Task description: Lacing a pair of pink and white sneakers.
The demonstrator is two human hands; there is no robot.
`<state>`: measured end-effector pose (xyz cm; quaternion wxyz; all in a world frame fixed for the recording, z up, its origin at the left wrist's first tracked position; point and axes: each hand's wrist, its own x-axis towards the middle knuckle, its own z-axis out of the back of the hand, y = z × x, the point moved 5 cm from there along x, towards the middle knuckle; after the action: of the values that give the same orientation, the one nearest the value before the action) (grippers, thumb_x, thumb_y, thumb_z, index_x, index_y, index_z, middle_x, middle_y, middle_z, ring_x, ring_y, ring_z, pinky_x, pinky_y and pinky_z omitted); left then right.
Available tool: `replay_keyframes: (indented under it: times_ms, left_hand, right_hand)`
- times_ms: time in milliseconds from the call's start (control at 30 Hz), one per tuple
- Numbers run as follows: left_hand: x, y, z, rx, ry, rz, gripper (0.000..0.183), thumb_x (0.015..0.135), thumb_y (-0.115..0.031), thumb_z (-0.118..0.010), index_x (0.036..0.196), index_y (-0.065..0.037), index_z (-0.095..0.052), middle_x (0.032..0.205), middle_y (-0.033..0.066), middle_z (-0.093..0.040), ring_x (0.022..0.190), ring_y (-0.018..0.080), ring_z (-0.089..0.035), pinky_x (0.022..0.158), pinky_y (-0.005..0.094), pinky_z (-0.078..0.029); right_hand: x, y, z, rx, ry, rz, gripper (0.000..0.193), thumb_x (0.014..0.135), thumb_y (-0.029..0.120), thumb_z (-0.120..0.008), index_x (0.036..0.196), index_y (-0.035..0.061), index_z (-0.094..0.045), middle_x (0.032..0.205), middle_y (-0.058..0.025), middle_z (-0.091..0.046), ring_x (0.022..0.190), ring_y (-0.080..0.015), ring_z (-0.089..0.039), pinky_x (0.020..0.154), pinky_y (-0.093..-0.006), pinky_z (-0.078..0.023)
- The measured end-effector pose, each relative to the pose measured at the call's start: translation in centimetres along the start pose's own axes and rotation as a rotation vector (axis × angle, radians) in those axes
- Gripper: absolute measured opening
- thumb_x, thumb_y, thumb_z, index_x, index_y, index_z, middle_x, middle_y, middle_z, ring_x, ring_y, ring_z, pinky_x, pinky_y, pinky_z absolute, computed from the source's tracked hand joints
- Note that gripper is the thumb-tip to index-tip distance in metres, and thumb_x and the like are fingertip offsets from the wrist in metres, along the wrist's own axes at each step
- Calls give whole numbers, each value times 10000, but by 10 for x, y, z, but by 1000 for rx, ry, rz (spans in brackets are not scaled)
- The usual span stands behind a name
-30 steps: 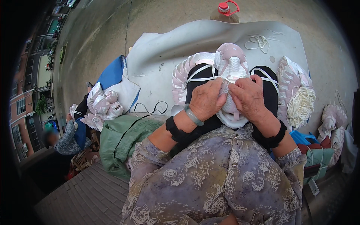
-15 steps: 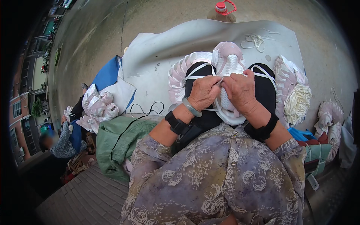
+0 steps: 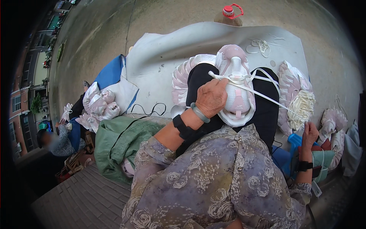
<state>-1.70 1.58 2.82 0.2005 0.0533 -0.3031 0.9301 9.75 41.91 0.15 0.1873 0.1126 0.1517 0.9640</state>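
A white and pink sneaker (image 3: 237, 100) rests on my lap between my dark-trousered legs, its toe pointing away from me. My left hand (image 3: 211, 98) is closed on the white shoelace (image 3: 272, 100) at the shoe's left side, by the eyelets. Out to the right, my right hand (image 3: 309, 135) pinches the other end of the lace, which runs taut and slanting from the shoe. A loose loop of lace lies over my right knee.
Rows of pink-white shoes (image 3: 179, 86) stand either side of my legs. A bundle of cream laces (image 3: 301, 110) lies at right on the pale sheet (image 3: 152, 57). Beyond stands a red-capped jug (image 3: 228, 17). Left are a green sack (image 3: 114, 141) and a seated person (image 3: 63, 139).
Both hands were together over the shoe's tongue. My right hand has swung far out to the right, drawing the lace out straight, while my left stays at the shoe.
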Motion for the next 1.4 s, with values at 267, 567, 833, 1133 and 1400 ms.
replay_keyframes:
  times_ms: [267,567,833,1133,1400]
  left_hand:
    - [-2,1,7,-112,-118,58,197,746,-112,-594,923,-40,-544,722,104,-551,613,277,-571,553,363,-470]
    - [27,39,0,-311,-155,306,219,728,-71,-613,941,-24,-591,681,71,-617,573,165,-585,565,264,-471]
    - [31,55,1,-1116,373,571,166,826,-156,-593,793,-4,-652,712,21,-622,631,67,-510,582,193,-391]
    - [31,52,-12,-1069,428,605,406,899,-402,-498,784,-44,-648,684,1,-578,589,56,-469,524,187,-370]
    - [25,43,-20,-934,336,603,307,893,-326,-539,813,-45,-636,722,-28,-551,623,39,-468,545,186,-381]
  right_hand:
    - [-25,2,-39,-51,288,281,194,739,72,-596,932,68,-599,839,-110,-592,804,-280,-562,826,-414,-362]
    - [15,217,-38,367,196,741,295,722,82,-625,1009,52,-563,913,-85,-560,892,-259,-531,879,-446,-349]
    - [11,233,-47,412,272,730,251,738,99,-629,975,56,-558,767,-60,-537,775,-229,-545,818,-425,-365]
    - [30,196,-36,811,504,327,75,807,55,-578,773,-6,-551,648,-62,-510,565,-147,-477,513,-265,-372]
    - [19,112,-35,745,662,120,147,833,133,-592,790,7,-531,608,22,-443,578,-58,-387,520,-208,-325]
